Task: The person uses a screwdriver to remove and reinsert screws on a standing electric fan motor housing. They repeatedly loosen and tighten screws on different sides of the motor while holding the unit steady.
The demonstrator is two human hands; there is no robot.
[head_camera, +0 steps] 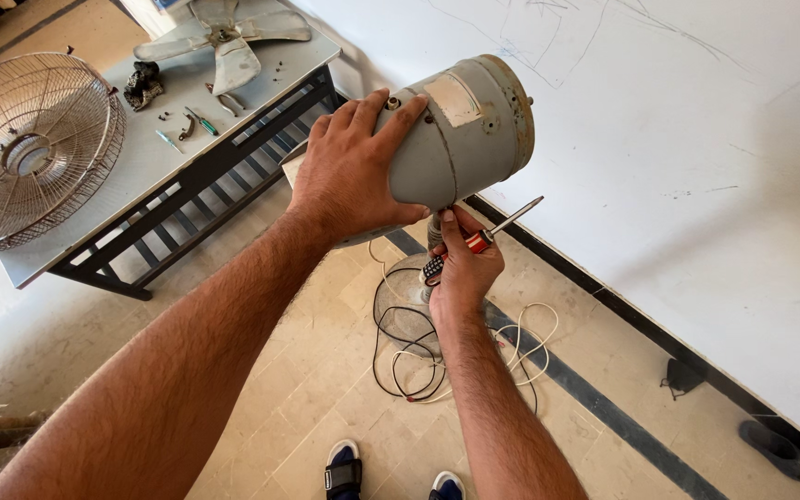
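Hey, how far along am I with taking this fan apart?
Done, by the look of it: the wire guard and the blade are off and lie on the table, with loose screws nearby. In hand: your left hand grips the grey motor housing, and your right hand holds a screwdriver under it. Left: the housing sits on its stand, its casing closed.

1. I note a grey fan motor housing [460, 130]: cylindrical, worn, tilted with its rusty rim towards the white wall, a pale label patch on top, raised above the floor.
2. I note a screwdriver [491, 233]: red and black handle, bare metal shaft angled up and right, just beneath the housing.
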